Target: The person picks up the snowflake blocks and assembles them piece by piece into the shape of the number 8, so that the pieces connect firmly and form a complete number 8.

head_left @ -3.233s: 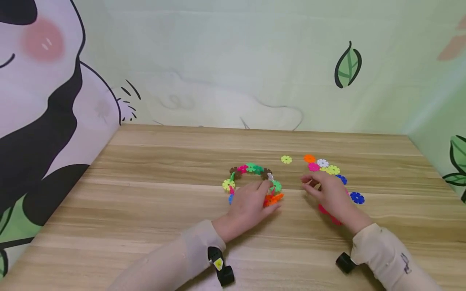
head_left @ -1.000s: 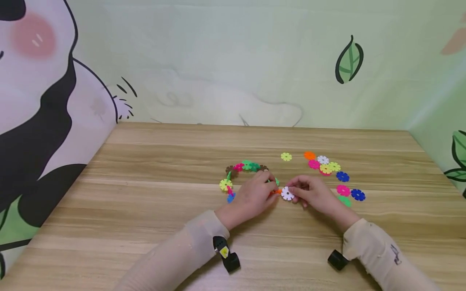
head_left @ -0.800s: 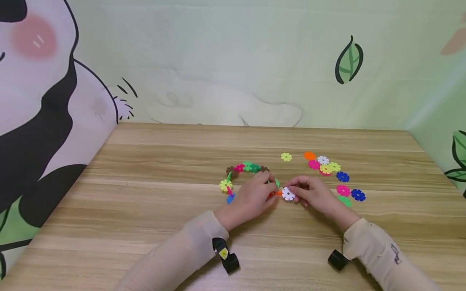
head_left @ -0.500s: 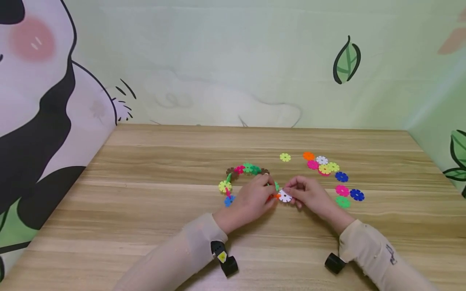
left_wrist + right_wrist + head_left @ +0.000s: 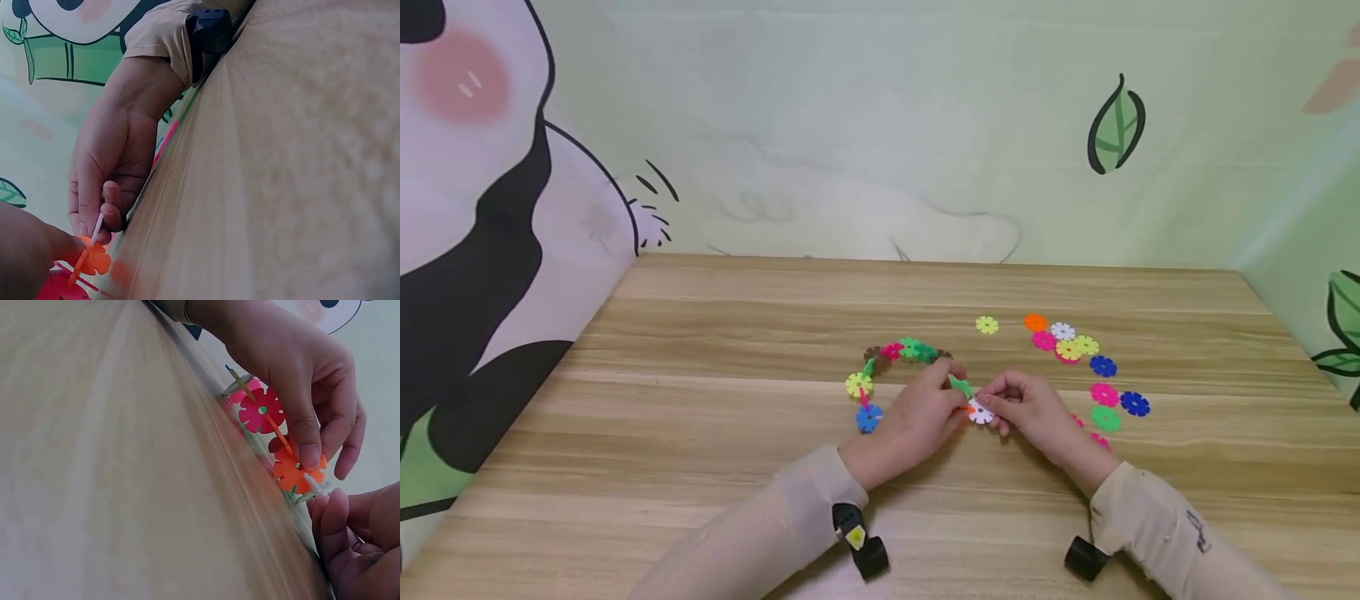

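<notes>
My left hand (image 5: 917, 417) pinches an orange snowflake-shaped disc (image 5: 286, 478) at one end of a curved chain of slotted plastic discs. Between the thumb and fingertips of my right hand (image 5: 1033, 417) is a white snowflake disc (image 5: 981, 412). Its edge meets the orange disc's notched rim, as the right wrist view shows. A red disc (image 5: 251, 417) follows the orange one in the chain. The chain curves behind my left hand, past green discs (image 5: 909, 347) and a yellow disc (image 5: 859, 385), to a blue disc (image 5: 869, 418). My left hand hides part of it.
Loose discs lie on the wooden table (image 5: 700, 375) to the right: orange (image 5: 1035, 322), pink (image 5: 1103, 394), dark blue (image 5: 1135, 404), green (image 5: 1106, 418) and others. A single yellow disc (image 5: 987, 325) lies behind my hands. A printed wall (image 5: 850, 125) rises at the back.
My right hand has left the loose discs and brought a white disc to the orange one in my left hand. Lately both hands have shifted slightly nearer me, and the chain's blue disc shows more.
</notes>
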`<state>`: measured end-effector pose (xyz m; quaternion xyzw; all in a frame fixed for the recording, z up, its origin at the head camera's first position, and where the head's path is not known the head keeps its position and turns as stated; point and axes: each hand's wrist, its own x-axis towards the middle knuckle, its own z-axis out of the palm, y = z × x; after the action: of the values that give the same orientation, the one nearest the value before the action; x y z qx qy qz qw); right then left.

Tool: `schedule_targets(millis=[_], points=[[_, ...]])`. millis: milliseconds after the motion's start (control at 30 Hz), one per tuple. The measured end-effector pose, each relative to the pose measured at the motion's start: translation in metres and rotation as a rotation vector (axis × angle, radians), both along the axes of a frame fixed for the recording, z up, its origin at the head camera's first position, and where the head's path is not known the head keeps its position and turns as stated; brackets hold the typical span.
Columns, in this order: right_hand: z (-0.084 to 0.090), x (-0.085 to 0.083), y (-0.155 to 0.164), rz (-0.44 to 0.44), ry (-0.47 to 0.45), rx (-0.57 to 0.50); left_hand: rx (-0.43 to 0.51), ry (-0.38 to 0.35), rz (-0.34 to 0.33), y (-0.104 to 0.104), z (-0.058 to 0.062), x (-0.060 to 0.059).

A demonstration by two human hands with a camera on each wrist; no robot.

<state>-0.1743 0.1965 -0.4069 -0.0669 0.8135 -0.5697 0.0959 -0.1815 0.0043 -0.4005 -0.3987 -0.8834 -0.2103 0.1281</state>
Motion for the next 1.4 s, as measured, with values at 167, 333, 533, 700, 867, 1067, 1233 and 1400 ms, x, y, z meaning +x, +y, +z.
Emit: schedule_targets(millis=[167,333,533,700,867,1067,1233,1400], points=[[0.001,-0.001,0.002,0.006,0.016,0.088,-0.007,0.036,0.004,0.002,0.0,-0.001],[0.008,-0.002,0.009,0.013,0.069,0.268,-0.069,0.047,0.039,0.003,0.002,-0.001],[0.023,-0.004,0.021,-0.016,0.164,0.394,-0.143,0.073,0.055,0.007,0.006,-0.004],[0.035,0.0,0.036,-0.026,0.183,0.465,-0.237,0.069,0.032,0.012,0.007,-0.007],[0.042,0.006,0.054,0.01,0.206,0.552,-0.239,0.068,0.028,0.014,0.005,-0.008],[0.043,0.013,0.07,0.114,0.184,0.731,-0.2,0.067,0.01,0.013,0.001,-0.009],[0.039,0.017,0.073,0.171,0.176,0.823,-0.172,0.065,0.0,0.011,-0.001,-0.009],[0.037,0.019,0.072,0.158,0.188,0.809,-0.177,0.069,0.009,0.011,-0.003,-0.008]])
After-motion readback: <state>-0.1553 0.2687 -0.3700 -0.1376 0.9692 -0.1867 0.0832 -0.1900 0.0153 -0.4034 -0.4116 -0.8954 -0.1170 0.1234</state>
